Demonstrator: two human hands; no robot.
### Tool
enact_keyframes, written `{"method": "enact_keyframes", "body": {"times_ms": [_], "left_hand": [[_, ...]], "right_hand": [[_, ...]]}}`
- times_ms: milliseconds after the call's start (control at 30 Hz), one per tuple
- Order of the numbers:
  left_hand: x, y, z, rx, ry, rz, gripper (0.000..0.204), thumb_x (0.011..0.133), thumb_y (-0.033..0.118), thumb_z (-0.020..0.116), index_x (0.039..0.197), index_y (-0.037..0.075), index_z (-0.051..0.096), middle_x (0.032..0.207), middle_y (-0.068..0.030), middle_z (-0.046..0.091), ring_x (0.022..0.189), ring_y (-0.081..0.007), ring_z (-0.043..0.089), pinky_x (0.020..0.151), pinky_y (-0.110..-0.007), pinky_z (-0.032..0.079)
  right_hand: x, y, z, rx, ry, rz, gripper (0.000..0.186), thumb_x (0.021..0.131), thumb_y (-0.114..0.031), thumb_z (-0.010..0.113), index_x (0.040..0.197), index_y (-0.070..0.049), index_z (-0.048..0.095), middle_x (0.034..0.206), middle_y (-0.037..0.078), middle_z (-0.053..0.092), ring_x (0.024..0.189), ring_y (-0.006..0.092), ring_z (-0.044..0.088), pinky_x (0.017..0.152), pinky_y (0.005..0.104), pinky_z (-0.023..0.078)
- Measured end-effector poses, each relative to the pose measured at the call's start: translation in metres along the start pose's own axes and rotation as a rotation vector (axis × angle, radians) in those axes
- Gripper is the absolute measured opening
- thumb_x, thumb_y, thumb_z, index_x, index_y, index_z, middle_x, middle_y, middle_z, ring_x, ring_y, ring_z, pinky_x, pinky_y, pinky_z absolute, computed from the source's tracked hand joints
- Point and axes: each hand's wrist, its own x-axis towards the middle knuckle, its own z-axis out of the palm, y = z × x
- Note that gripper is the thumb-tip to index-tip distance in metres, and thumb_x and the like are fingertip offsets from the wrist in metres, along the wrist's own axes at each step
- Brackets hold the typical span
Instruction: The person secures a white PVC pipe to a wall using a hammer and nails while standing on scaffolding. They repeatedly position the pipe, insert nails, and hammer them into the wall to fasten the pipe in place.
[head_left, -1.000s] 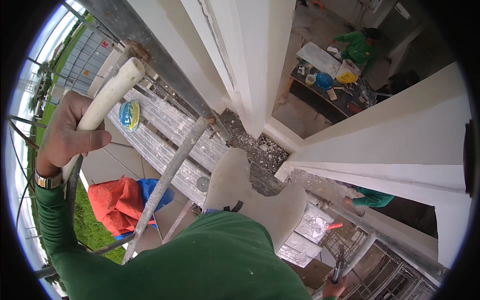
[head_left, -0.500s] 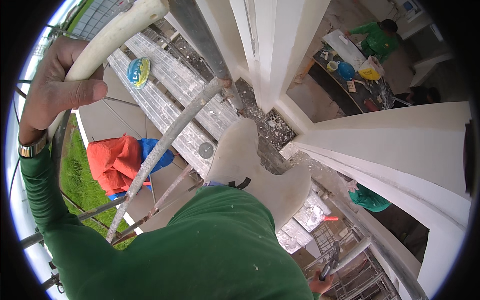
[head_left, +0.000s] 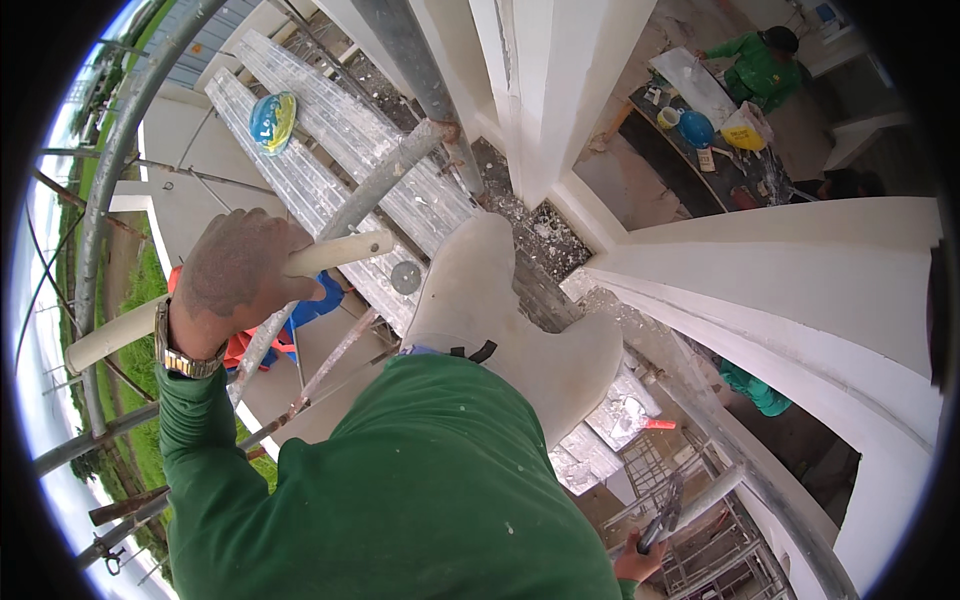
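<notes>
Since the earlier frame, the cream pipe (head_left: 335, 254) and left hand (head_left: 238, 262) have swung inward, now at nine o'clock. White-spattered planks (head_left: 350, 135) run toward half past ten. The left fingers wrap firmly around the pipe, which slants from eight to three. A blue-and-yellow tub (head_left: 273, 122) sits toward ten. At five, the right hand (head_left: 638, 562) grasps a dark tool (head_left: 662, 515).

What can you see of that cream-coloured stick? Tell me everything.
The cream-coloured stick looks smooth, blunt-ended and slightly curved; wood or plastic, I can't tell. It slants up from lower left to right, the left grip wrapped around its middle, both ends jutting out. It passes in front of a scaffold pole; contact there is unclear.
</notes>
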Motion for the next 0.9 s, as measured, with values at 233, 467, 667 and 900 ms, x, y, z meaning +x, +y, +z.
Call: {"method": "enact_keyframes", "body": {"times_ms": [233, 467, 667, 900], "left_hand": [[0.043, 0.043, 0.053, -0.278, -0.321, 0.184, 0.044, 0.083, 0.047, 0.071, 0.09, 0.004, 0.07, 0.073, -0.0154, 0.067, 0.071, -0.0337, 0.066, 0.069, -0.044, 0.049], [0.088, 0.06, 0.117, -0.55, -0.351, 0.228, 0.048, 0.085, 0.045, 0.073, 0.088, -0.002, 0.067, 0.068, -0.018, 0.061, 0.062, -0.0306, 0.06, 0.062, -0.041, 0.045], [0.114, 0.05, 0.116, -0.762, -0.494, 0.194, 0.046, 0.092, 0.044, 0.067, 0.101, -0.001, 0.063, 0.072, -0.0091, 0.059, 0.064, -0.0185, 0.06, 0.063, -0.036, 0.049], [0.113, 0.023, 0.218, -1.221, -0.683, 0.165, 0.046, 0.099, 0.032, 0.061, 0.125, -0.002, 0.046, 0.091, -0.0041, 0.058, 0.079, -0.0119, 0.061, 0.072, -0.03, 0.052]], "right_hand": [[-0.002, -0.023, -0.006, 0.025, -0.044, 0.097, 0.038, 0.084, -0.017, 0.078, 0.106, 0.012, 0.066, 0.136, 0.026, 0.053, 0.114, 0.038, 0.06, 0.088, 0.042, 0.051], [0.002, -0.028, -0.008, -0.035, -0.07, 0.075, 0.033, 0.084, -0.017, 0.078, 0.099, 0.01, 0.067, 0.134, 0.027, 0.054, 0.113, 0.0397, 0.059, 0.089, 0.0446, 0.05], [0.003, -0.027, -0.004, -0.096, 0.0, -0.032, 0.027, 0.081, -0.007, 0.076, 0.1, 0.01, 0.065, 0.11, 0.018, 0.06, 0.091, 0.0328, 0.061, 0.076, 0.0406, 0.051], [-0.009, -0.006, -0.007, -0.142, 0.032, 0.016, 0.032, 0.083, -0.019, 0.075, 0.102, 0.006, 0.067, 0.109, 0.022, 0.064, 0.092, 0.0336, 0.065, 0.078, 0.0412, 0.052]]}}
